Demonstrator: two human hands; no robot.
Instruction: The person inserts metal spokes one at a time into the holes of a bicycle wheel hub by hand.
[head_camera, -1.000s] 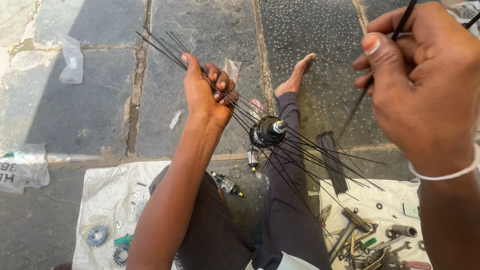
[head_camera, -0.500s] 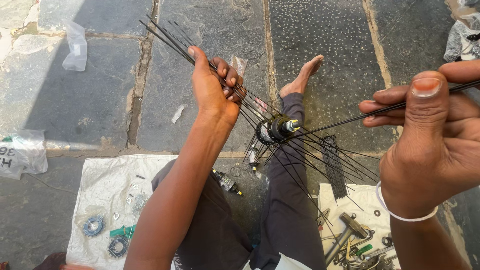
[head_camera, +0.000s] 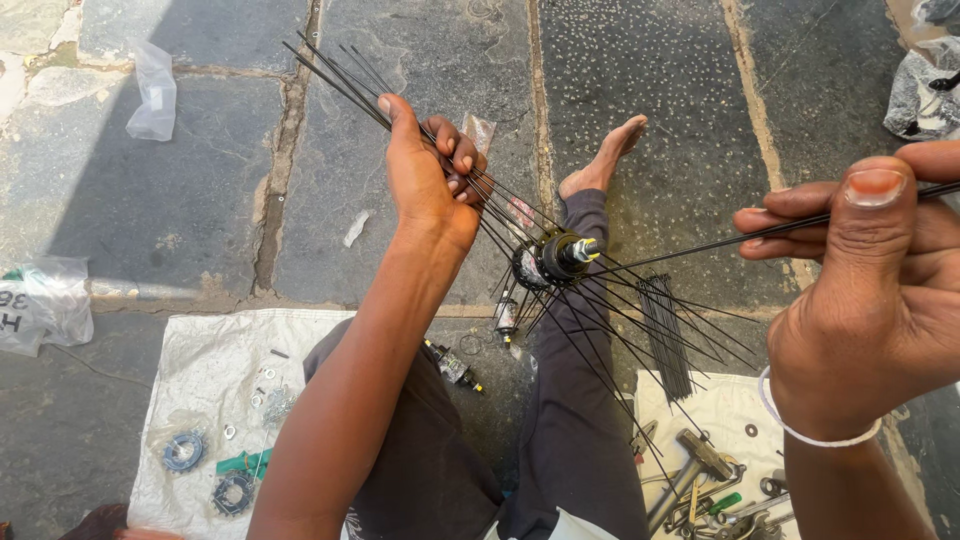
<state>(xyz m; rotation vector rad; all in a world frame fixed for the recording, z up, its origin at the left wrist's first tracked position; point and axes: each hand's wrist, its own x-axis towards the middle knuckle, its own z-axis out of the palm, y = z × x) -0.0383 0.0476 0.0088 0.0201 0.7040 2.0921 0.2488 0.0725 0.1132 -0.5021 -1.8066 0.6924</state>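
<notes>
Black wheel hub (head_camera: 560, 257) sits mid-frame above my knee, thin black spokes (head_camera: 640, 310) fanning out from it. One bundle (head_camera: 340, 75) runs to upper left; a single spoke (head_camera: 700, 245) extends right.

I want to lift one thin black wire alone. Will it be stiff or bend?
The spoke looks long and thin, so probably light and springy. Pinched in the right hand, it stays straight to the hub, so fairly stiff.
</notes>
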